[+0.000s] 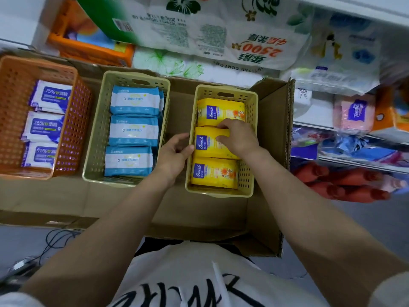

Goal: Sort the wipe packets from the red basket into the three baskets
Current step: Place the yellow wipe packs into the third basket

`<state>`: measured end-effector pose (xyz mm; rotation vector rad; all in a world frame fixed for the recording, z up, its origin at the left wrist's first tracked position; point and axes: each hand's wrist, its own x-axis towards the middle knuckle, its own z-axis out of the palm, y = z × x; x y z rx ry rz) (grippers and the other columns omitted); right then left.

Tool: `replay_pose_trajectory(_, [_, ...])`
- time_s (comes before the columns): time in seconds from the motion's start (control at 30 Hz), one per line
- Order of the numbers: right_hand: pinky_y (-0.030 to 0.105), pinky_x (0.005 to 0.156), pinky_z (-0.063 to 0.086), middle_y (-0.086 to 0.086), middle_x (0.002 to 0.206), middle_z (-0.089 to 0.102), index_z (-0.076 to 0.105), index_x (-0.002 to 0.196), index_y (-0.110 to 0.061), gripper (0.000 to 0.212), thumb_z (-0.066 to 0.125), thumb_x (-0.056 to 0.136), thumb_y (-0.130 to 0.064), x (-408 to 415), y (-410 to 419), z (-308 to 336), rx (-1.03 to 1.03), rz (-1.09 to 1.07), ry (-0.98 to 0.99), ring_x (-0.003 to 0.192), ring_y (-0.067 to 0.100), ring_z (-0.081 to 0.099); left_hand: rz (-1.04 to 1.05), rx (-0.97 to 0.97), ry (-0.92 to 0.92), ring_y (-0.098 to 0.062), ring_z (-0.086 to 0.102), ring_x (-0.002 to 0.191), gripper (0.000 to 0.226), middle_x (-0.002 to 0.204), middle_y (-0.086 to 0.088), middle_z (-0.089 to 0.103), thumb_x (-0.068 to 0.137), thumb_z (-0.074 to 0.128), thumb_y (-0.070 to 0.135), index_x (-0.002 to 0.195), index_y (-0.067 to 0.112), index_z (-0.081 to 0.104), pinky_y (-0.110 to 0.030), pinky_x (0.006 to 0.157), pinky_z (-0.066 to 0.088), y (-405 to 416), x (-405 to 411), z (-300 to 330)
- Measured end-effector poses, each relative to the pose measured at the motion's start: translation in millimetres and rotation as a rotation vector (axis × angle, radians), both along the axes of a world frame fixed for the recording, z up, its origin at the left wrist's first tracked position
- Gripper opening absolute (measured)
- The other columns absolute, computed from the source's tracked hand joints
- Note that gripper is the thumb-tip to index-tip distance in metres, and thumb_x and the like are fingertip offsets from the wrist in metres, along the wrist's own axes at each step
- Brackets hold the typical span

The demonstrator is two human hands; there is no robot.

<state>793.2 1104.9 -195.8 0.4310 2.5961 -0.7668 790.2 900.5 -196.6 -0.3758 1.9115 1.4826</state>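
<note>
Shop shelving (345,134) behind and to the right, stacked with tissue and toilet-roll packs; one big pack (221,34) printed "2500", a pink one (356,114) marked what looks like "Tempo", though blurred. In front, a flattened cardboard box (199,213) serving as the work surface, with three baskets in a row on it.

Far left: orange basket (73,134), holding three white-and-blue packets (45,127) labelled "75%" with Chinese characters. Middle: beige basket (97,129), three pale blue-and-white packets (134,131) showing on top, more edges tucked behind the uppermost, so total uncertain. Right: second beige basket (250,138), three yellow packets branded "Imesh", flower print on each, lying one behind another.

Left hand (174,151) curled against the left rim of the right basket, thumb touching the edge of the middle yellow packet (208,145). Right hand (238,138) on top of that same packet, fingers bent over its far edge, thumb on its face, pinching it. Packet lying inside the right basket, between the far yellow packet (221,111) and the near one (213,172), touching both.

White shirt with black lettering (188,284) at bottom. Red bottles (340,182) low on the right.
</note>
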Motion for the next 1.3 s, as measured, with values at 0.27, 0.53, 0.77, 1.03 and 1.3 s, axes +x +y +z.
replay_pose_trajectory(0.27, [0.041, 0.1, 0.041, 0.002, 0.135, 0.051, 0.05, 0.133, -0.029, 0.064, 0.076, 0.078, -0.051, 16.5, -12.6, -10.0, 0.128, -0.05, 0.034, 0.13, 0.024, 0.04, -0.011, -0.015, -0.002, -0.016, 0.06, 0.108, 0.036, 0.118, -0.001, 0.06, 0.097, 0.061, 0.023, 0.131, 0.034, 0.055, -0.037, 0.084, 0.056, 0.9, 0.5, -0.3])
replay_pose_trajectory(0.53, [0.039, 0.105, 0.039, 0.005, 0.136, 0.045, 0.05, 0.132, -0.02, 0.068, 0.078, 0.077, -0.049, 24.7, -16.5, -19.6, 0.121, -0.155, 0.094, 0.13, 0.026, 0.037, -0.007, -0.023, 0.012, -0.007, 0.06, 0.095, 0.038, 0.106, 0.005, 0.059, 0.097, 0.06, 0.022, 0.134, 0.032, 0.055, -0.026, 0.07, 0.052, 2.0, 2.4, -1.8])
replay_pose_trajectory(0.77, [0.04, 0.105, 0.039, 0.005, 0.136, 0.045, 0.049, 0.132, -0.02, 0.068, 0.076, 0.078, -0.05, 22.5, -14.8, -17.6, 0.127, -0.111, 0.061, 0.13, 0.026, 0.037, 0.011, -0.067, 0.052, -0.003, 0.056, 0.094, 0.038, 0.11, 0.009, 0.057, 0.098, 0.059, 0.023, 0.135, 0.031, 0.054, -0.023, 0.07, 0.049, 7.2, 5.3, -1.8])
replay_pose_trajectory(1.03, [0.042, 0.107, 0.038, 0.012, 0.141, 0.048, 0.05, 0.139, -0.014, 0.061, 0.065, 0.09, -0.047, 11.9, -11.2, 22.5, 0.127, -0.004, -0.073, 0.132, 0.032, 0.041, -0.018, -0.181, 0.118, -0.025, 0.056, 0.121, 0.046, 0.138, -0.002, 0.055, 0.096, 0.061, 0.025, 0.14, 0.021, 0.05, -0.046, 0.101, 0.05, -2.6, -7.5, 23.9])
replay_pose_trajectory(1.3, [0.037, 0.1, 0.04, 0.01, 0.137, 0.055, 0.059, 0.132, -0.017, 0.044, 0.063, 0.093, -0.036, 1.9, -66.7, 143.0, 0.271, 0.038, 0.332, 0.128, 0.029, 0.047, -0.181, -0.311, 0.586, -0.021, 0.06, 0.114, 0.041, 0.125, -0.008, 0.063, 0.092, 0.067, 0.023, 0.131, 0.015, 0.058, -0.036, 0.101, 0.045, -122.1, -24.4, 111.4])
